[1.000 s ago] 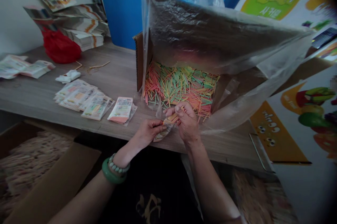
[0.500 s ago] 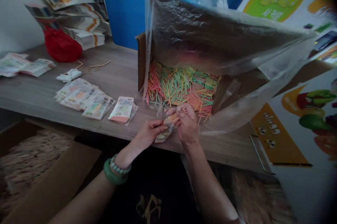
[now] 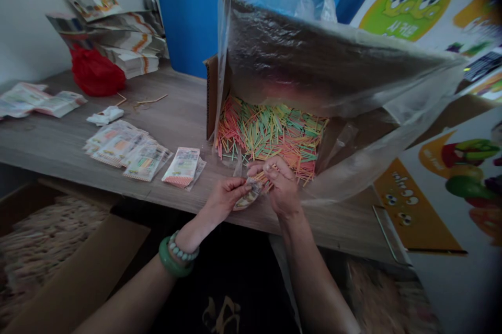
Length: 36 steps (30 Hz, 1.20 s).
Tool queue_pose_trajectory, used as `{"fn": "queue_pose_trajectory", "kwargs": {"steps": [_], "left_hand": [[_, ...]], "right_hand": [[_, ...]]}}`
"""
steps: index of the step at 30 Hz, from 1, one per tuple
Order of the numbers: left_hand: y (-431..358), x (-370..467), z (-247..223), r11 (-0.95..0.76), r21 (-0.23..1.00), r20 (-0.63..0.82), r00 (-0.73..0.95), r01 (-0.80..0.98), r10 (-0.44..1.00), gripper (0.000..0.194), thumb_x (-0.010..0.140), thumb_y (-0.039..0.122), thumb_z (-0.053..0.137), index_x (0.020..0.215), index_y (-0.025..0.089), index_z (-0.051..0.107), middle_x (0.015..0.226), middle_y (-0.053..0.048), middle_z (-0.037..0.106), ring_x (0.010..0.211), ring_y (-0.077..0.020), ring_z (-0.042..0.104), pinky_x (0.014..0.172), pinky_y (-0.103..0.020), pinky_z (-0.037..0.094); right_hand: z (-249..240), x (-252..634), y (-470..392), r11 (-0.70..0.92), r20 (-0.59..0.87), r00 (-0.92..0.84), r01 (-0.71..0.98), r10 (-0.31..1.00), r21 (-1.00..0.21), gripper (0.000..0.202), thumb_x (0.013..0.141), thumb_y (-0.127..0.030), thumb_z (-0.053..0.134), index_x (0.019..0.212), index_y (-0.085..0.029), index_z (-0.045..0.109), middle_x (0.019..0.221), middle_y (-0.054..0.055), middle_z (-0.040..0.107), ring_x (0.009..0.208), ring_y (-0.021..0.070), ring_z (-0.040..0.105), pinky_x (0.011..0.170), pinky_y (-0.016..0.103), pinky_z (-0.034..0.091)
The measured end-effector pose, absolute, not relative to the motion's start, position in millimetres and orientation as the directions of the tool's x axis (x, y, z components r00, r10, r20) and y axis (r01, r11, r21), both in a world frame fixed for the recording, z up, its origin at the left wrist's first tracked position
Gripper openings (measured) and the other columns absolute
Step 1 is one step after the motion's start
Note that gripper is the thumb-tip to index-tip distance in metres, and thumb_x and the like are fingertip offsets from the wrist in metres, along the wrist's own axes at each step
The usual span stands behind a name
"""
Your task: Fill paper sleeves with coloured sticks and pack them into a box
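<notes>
Between finger and thumb, my left hand (image 3: 226, 197) pinches a small clear printed packet (image 3: 247, 199) over the table's front edge. My right hand (image 3: 283, 187) is closed around a bunch of thin coloured sticks (image 3: 268, 175), their ends pointing at the packet's mouth. Whether any stick ends lie inside the packet I cannot tell. Just beyond my hands, a plastic-lined cardboard box (image 3: 212, 96) lies open toward me, with a heap of pink, green, yellow and orange sticks (image 3: 270, 133) in it. Left of my hands is a short stack of printed packets (image 3: 181, 167).
More filled packets (image 3: 121, 146) lie fanned on the table (image 3: 176, 109). Behind them are a crumpled white tissue (image 3: 105, 115), a red bag (image 3: 94, 72) and piled printed sheets (image 3: 133, 57). Clear plastic (image 3: 423, 99) drapes over the box's right side. An open carton (image 3: 94, 266) stands below left.
My right hand has shifted slightly right, away from the packet's mouth, still holding the sticks. My left hand keeps its pinch on the packet. The whole view has moved a little.
</notes>
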<state>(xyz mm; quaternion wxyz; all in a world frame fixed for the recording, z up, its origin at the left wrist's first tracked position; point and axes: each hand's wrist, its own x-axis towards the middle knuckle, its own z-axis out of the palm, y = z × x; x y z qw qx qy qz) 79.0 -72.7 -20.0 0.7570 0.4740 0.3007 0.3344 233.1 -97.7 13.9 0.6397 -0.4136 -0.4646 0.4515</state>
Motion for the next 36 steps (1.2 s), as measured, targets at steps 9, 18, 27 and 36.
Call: {"fn": "queue_pose_trajectory", "kwargs": {"steps": [9,18,27,36], "left_hand": [[-62.2,82.3,-19.8,0.075,0.995,-0.027,0.528,-0.069,0.849,0.022,0.083,0.037,0.07,0.076,0.017,0.072,0.07,0.001,0.062,0.068,-0.0142,0.055,0.063,-0.026,0.042],[-55.3,92.9,-10.6,-0.132,0.991,0.118,0.499,-0.008,0.858,0.029,0.088,0.041,0.063,0.073,0.017,0.07,0.068,0.0,0.06,0.069,-0.0148,0.053,0.063,-0.026,0.041],[-24.5,117.3,-11.8,-0.158,0.986,0.162,0.39,-0.042,0.906,0.024,0.087,0.038,0.064,0.086,0.019,0.079,0.086,-0.004,0.075,0.084,-0.0189,0.064,0.08,-0.031,0.05],[20.2,141.4,-3.1,0.256,0.91,-0.071,0.485,-0.327,0.871,0.043,0.07,0.052,0.084,0.092,0.016,0.081,0.082,-0.007,0.077,0.073,-0.017,0.066,0.071,-0.029,0.051]], "right_hand": [[8.5,242.7,-91.4,0.124,0.115,0.068,-0.139,0.991,-0.982,0.02,0.09,-0.043,0.062,0.081,-0.025,0.059,0.102,0.004,0.078,0.091,0.0208,0.07,0.075,0.032,0.051],[13.2,251.9,-85.4,0.224,0.221,0.045,-0.066,0.974,-0.972,0.017,0.091,-0.035,0.06,0.078,-0.025,0.062,0.107,0.004,0.078,0.112,0.023,0.065,0.103,0.04,0.044],[12.2,265.4,-53.8,0.198,0.204,0.078,0.073,0.976,-0.977,0.021,0.092,-0.042,0.058,0.09,-0.026,0.07,0.117,0.005,0.075,0.106,0.0208,0.066,0.095,0.036,0.048],[22.5,299.0,-30.0,0.17,0.201,0.267,0.135,0.942,-0.976,0.045,0.089,-0.05,0.061,0.128,-0.028,0.062,0.135,0.009,0.066,0.127,0.0234,0.06,0.107,0.04,0.045]]}}
